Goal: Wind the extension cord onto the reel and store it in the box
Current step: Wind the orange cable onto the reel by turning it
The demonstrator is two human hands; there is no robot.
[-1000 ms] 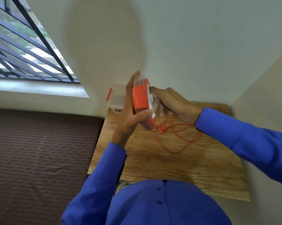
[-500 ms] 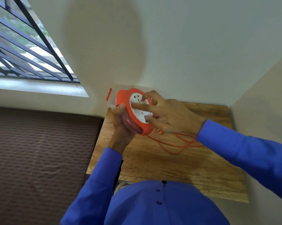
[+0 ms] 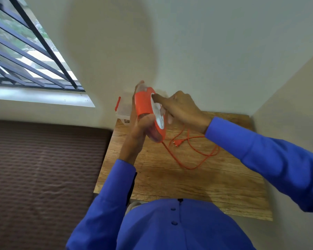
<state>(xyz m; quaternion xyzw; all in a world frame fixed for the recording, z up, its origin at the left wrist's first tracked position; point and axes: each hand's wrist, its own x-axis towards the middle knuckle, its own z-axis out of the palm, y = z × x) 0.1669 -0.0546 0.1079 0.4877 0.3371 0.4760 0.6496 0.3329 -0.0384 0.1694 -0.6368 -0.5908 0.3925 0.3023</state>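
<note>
- Head view is showing the left hand (image 3: 140, 127) gripping the orange reel (image 3: 148, 112) above the table's (image 3: 197, 186) far left corner, thumb wrapping over its rim and fingers curling behind it.
- The right hand (image 3: 181, 109) is pressing bunched fingertips onto the reel's white face.
- The orange cord (image 3: 193, 156) is trailing down from the reel, lying in loose loops on the table, its plug (image 3: 177, 143) resting among them.
- The clear box (image 3: 124, 112) is sitting behind the reel by the wall.

Loose cord (image 3: 191, 156) loops clutter the desk (image 3: 197, 186) middle, the box (image 3: 124, 112) blocks its far-left corner, and the near half lies bare.
</note>
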